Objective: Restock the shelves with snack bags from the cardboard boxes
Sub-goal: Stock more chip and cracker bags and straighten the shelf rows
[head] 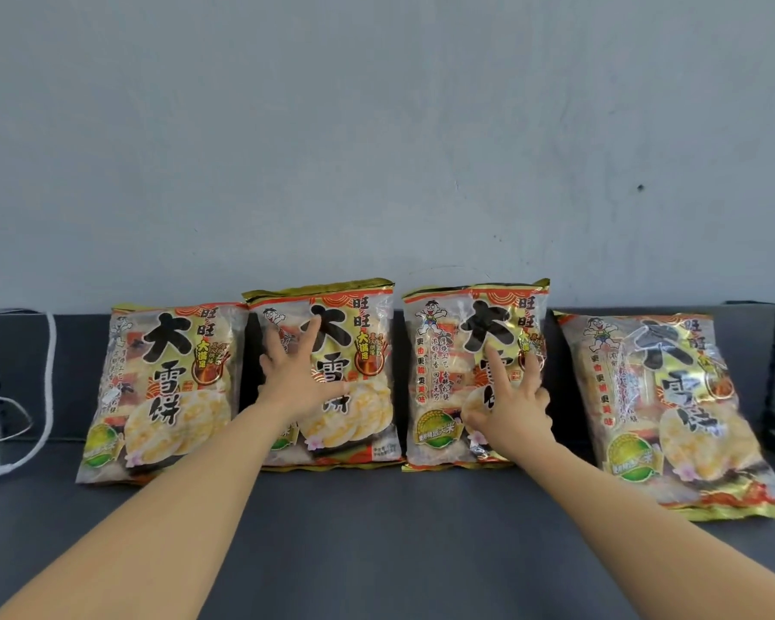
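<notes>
Left hand spread flat on second snack bag, right hand likewise — third bag

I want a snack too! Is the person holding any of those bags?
No bag is gripped. The left hand lies open against the second bag, the right hand against the third bag.

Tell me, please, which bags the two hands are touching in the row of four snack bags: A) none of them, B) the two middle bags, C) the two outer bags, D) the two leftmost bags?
B: the left hand lies spread on the second bag and the right hand on the third bag, while the two outer bags are untouched.
</notes>
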Demonstrator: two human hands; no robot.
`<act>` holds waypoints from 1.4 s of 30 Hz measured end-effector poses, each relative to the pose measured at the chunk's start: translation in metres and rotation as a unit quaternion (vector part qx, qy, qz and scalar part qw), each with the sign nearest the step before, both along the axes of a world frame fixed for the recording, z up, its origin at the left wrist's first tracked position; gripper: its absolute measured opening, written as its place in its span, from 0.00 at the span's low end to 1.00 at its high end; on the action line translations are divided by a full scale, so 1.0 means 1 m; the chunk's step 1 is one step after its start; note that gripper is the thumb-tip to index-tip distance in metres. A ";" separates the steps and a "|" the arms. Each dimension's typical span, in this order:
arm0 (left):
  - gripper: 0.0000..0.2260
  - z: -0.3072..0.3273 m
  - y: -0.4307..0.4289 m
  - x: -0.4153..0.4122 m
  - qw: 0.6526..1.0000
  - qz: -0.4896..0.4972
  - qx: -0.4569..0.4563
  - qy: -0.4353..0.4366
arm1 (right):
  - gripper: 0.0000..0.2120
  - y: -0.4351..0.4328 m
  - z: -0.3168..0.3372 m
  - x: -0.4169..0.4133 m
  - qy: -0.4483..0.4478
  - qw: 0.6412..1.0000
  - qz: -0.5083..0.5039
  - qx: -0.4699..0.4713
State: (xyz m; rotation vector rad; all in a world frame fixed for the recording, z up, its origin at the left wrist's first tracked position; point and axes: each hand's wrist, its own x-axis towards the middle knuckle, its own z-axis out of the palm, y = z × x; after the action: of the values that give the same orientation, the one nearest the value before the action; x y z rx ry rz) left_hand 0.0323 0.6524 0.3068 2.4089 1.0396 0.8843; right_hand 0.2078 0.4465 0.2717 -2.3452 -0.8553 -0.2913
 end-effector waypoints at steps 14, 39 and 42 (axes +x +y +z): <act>0.41 -0.006 -0.049 0.015 0.982 0.093 0.149 0.075 | 0.37 -0.043 0.014 -0.006 -0.086 0.996 -0.031 -0.021; 0.33 -0.032 -0.204 0.141 0.936 -0.229 0.242 0.111 | 0.57 -0.138 -0.019 0.097 0.172 0.967 -0.173 0.074; 0.30 -0.027 -0.184 0.121 0.940 -0.186 0.269 0.099 | 0.54 -0.125 -0.027 0.102 0.149 0.970 -0.169 0.090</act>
State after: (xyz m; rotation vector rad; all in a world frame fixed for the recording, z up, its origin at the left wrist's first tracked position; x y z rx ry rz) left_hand 0.1537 0.4683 0.2794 3.0612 0.3889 0.8838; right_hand 0.3103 0.3214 0.2444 -2.2773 -0.2712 -0.1425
